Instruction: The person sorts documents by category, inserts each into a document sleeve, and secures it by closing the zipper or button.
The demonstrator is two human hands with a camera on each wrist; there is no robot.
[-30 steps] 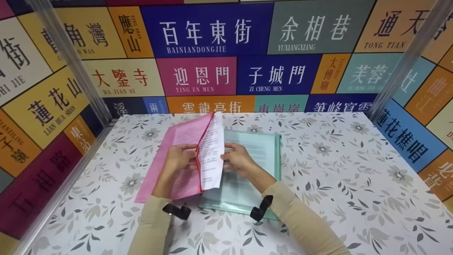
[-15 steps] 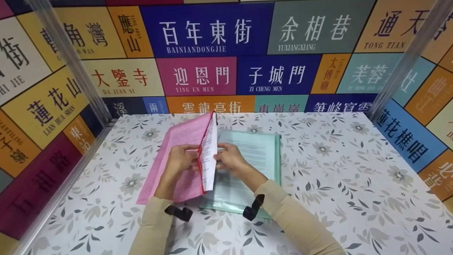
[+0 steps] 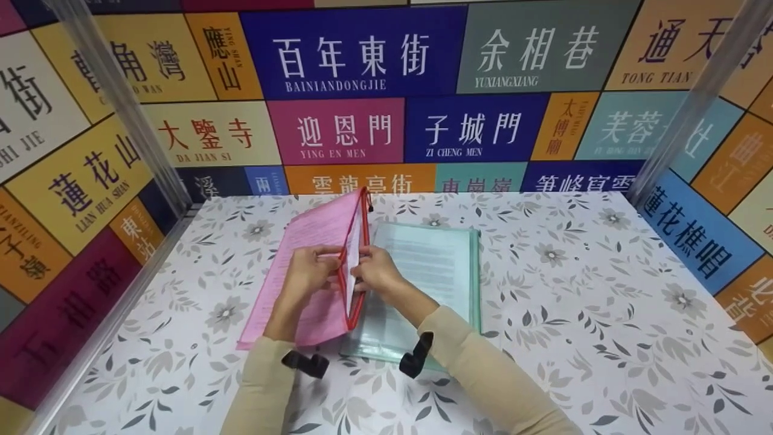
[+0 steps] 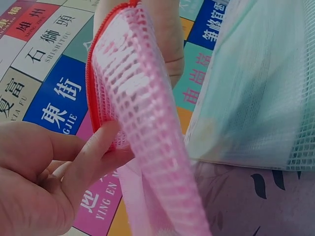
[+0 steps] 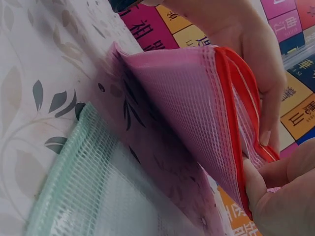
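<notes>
A pink mesh zipper pouch (image 3: 317, 229) stands tilted with its red-edged mouth parted toward the right. White printed paper (image 3: 356, 241) shows inside the gap. My left hand (image 3: 309, 272) pinches the left edge of that mouth between thumb and fingers. On the opposite red zipper edge (image 5: 229, 98), my right hand (image 3: 379, 273) pinches with its thumb outside, as the right wrist view shows. A green mesh pouch (image 3: 426, 260) holding printed sheets lies flat on the table, partly under my right forearm.
The table (image 3: 561, 290) has a grey leaf and flower print. Behind it rises a wall of colourful sign panels (image 3: 356, 54), with clear posts (image 3: 688, 103) at the corners. A black strap piece (image 3: 306, 364) sits on each sleeve cuff.
The white paper has gone left into the pink pouch, and its outer edge is now behind the red zipper. My right hand has moved left with it and now grips the pouch's edge.
</notes>
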